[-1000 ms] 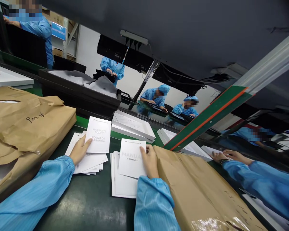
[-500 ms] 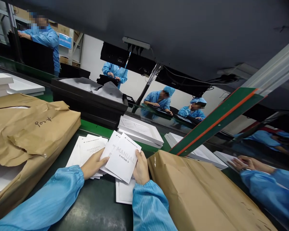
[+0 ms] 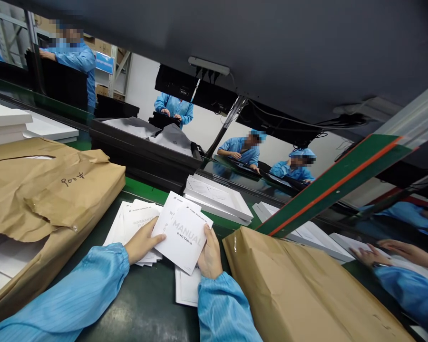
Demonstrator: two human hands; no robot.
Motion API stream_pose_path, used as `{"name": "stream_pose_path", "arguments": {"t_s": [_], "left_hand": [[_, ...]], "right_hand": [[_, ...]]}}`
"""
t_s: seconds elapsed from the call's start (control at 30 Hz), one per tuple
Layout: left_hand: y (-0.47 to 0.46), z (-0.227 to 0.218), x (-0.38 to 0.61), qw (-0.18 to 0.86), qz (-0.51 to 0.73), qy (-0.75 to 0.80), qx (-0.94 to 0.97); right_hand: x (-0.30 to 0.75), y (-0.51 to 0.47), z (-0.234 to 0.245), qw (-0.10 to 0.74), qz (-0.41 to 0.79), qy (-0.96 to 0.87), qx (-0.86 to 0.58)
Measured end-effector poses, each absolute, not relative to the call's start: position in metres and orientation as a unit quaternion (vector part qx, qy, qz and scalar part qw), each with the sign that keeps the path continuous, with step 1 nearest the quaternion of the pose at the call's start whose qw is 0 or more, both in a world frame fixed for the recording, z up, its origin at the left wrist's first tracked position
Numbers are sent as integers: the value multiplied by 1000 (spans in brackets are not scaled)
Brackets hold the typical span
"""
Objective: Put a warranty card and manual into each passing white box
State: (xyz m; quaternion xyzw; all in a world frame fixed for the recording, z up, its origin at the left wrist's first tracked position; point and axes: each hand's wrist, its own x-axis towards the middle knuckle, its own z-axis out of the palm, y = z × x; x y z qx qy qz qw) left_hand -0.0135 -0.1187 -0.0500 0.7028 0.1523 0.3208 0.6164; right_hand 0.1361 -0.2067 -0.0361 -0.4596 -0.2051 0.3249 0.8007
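Observation:
My left hand (image 3: 141,243) and my right hand (image 3: 209,254) both grip two white booklets held together above the dark green table. The front one is a manual booklet (image 3: 185,240) printed "MANUAL"; a warranty booklet (image 3: 166,216) lies behind it. Under my left hand sits a fanned stack of warranty leaflets (image 3: 130,223). A stack of manuals (image 3: 186,287) lies below my right hand. Both of my sleeves are blue.
A torn brown paper package (image 3: 46,199) lies at the left, another brown package (image 3: 299,289) at the right. White flat boxes (image 3: 217,199) and a black tray (image 3: 142,147) stand behind. A neighbour's hands (image 3: 374,254) rest at the far right. Other workers in blue stand beyond.
Each hand lifted one booklet from its stack. They brought the warranty booklet and the manual together at the middle, where both hands now hold them as one pair.

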Motion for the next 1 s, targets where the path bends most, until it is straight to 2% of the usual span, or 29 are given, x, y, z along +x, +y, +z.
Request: {"name": "stream_pose_path", "arguments": {"t_s": [0.13,0.33,0.67,1.0], "left_hand": [[-119,-49,-12,599,357,191,690],[-121,-50,-11,593,403,223,661],[-121,-57,-9,584,382,209,685],[-118,-55,-9,635,393,159,645]], "right_hand": [[129,-207,-36,771,386,-225,-454],[123,-208,-38,683,472,-269,-487],[124,-207,-41,681,475,-250,-499],[123,-207,-41,688,470,-259,-489]]}}
